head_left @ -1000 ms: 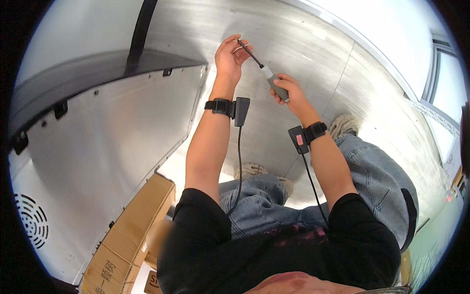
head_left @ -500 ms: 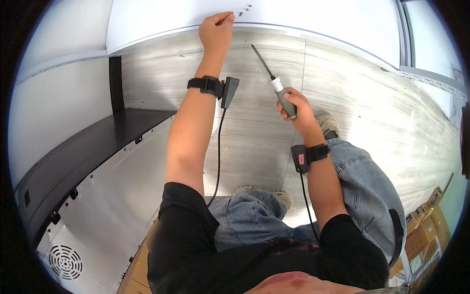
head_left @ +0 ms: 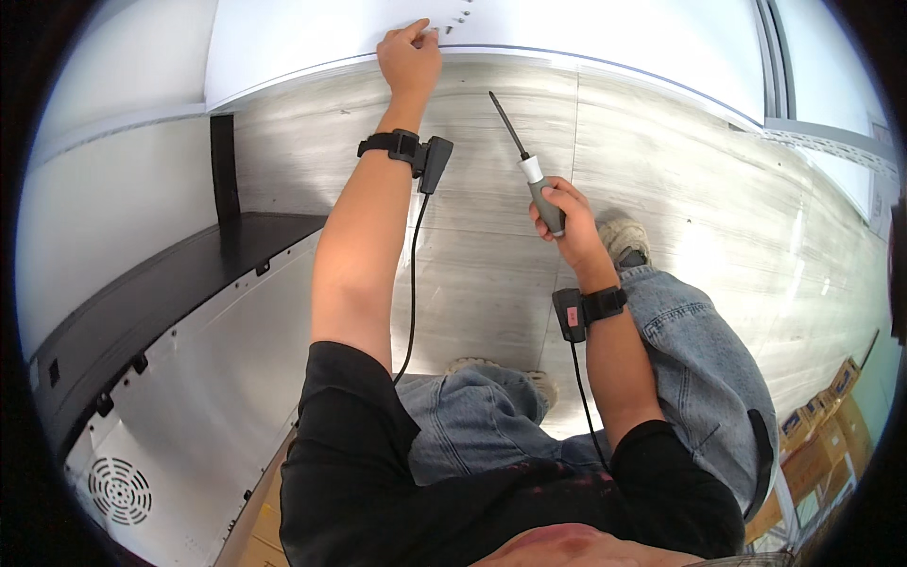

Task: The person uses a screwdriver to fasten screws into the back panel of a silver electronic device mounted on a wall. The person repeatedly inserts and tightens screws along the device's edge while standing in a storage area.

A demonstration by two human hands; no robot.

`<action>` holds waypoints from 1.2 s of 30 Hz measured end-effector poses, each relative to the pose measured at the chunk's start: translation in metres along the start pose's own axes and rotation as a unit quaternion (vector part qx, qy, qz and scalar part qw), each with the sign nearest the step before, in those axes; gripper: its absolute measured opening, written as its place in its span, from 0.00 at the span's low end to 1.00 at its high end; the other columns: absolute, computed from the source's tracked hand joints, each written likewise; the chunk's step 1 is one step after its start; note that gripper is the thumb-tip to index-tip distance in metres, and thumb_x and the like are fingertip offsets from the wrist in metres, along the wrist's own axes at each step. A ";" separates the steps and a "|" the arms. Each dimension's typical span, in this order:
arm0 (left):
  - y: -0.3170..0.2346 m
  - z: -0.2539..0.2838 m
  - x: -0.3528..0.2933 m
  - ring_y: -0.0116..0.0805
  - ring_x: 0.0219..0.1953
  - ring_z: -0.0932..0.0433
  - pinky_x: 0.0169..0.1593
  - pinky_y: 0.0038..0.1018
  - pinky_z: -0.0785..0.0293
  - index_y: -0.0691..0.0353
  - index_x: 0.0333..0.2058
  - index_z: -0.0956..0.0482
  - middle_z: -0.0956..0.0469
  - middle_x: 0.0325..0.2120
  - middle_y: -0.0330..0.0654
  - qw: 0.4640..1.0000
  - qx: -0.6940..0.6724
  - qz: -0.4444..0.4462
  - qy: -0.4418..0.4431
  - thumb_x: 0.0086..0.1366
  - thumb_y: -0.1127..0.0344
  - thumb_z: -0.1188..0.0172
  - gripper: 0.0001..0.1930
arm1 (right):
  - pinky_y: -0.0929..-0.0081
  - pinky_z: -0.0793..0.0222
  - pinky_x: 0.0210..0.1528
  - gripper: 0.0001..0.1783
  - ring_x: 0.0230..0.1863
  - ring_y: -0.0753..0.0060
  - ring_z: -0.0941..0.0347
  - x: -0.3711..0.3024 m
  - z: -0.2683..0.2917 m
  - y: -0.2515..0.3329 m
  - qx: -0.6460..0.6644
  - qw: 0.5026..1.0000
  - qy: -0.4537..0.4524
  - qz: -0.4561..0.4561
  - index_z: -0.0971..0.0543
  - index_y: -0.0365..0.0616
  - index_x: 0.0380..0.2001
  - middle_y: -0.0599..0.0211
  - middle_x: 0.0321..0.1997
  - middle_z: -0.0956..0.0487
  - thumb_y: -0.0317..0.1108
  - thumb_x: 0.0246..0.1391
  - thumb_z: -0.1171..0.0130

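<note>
Up at the top, the left hand point(head_left: 408, 59) reaches to the white panel point(head_left: 567, 24), its fingers pinched together at the panel's lower edge beside a few small screws point(head_left: 460, 18); whether they hold one cannot be told. Lower and to the right, the right hand point(head_left: 567, 219) has its fingers wrapped around the grey handle of a screwdriver point(head_left: 529, 170), whose dark shaft points up toward the panel without touching it. Both wrists wear black straps with cables. Grey floor point(head_left: 680, 180) lies below.
</note>
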State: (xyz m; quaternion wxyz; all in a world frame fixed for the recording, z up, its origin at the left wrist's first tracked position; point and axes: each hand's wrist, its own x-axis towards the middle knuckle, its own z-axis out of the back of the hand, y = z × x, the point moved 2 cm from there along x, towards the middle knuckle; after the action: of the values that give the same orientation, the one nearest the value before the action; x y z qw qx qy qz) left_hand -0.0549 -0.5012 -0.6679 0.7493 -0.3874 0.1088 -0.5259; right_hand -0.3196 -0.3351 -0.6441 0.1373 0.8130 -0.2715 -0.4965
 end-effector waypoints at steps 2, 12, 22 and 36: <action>0.006 0.015 -0.008 0.29 0.32 0.28 0.39 0.26 0.31 0.56 0.40 0.17 0.23 0.26 0.35 0.994 -0.058 0.090 0.013 0.58 0.65 0.39 0.11 | 0.81 0.43 0.17 0.12 0.15 0.79 0.35 0.001 -0.008 -0.002 -0.002 1.000 0.014 -0.001 0.27 0.43 0.38 0.67 0.20 0.26 0.39 0.54 0.47; -0.060 0.185 -0.106 0.32 0.33 0.20 0.37 0.26 0.24 0.66 0.45 0.25 0.21 0.33 0.42 0.831 -0.482 0.277 0.027 0.71 0.63 0.56 0.15 | 0.79 0.41 0.18 0.15 0.18 0.74 0.33 -0.012 -0.110 -0.007 -0.094 0.976 0.195 -0.016 0.29 0.42 0.40 0.62 0.24 0.25 0.37 0.52 0.48; -0.078 0.326 -0.235 0.31 0.34 0.20 0.36 0.22 0.23 0.66 0.44 0.27 0.21 0.33 0.43 0.826 -0.509 0.217 -0.109 0.71 0.63 0.57 0.13 | 0.79 0.42 0.17 0.27 0.16 0.73 0.35 -0.087 -0.175 -0.023 -0.295 0.857 0.411 -0.098 0.31 0.32 0.43 0.56 0.24 0.26 0.45 0.48 0.46; -0.132 0.494 -0.296 0.38 0.37 0.19 0.37 0.24 0.21 0.67 0.43 0.28 0.21 0.36 0.48 0.775 -0.565 0.202 -0.196 0.71 0.63 0.59 0.14 | 0.79 0.39 0.24 0.26 0.22 0.74 0.31 -0.243 -0.278 -0.021 -0.352 0.807 0.474 -0.011 0.36 0.39 0.50 0.56 0.32 0.24 0.34 0.45 0.47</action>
State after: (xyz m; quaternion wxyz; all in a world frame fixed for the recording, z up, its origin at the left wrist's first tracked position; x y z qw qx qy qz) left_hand 0.0086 -0.0317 -0.3140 0.4893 -0.8052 0.3132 -0.1193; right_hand -0.1552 -0.1903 -0.3456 0.5200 0.8462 0.0292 -0.1128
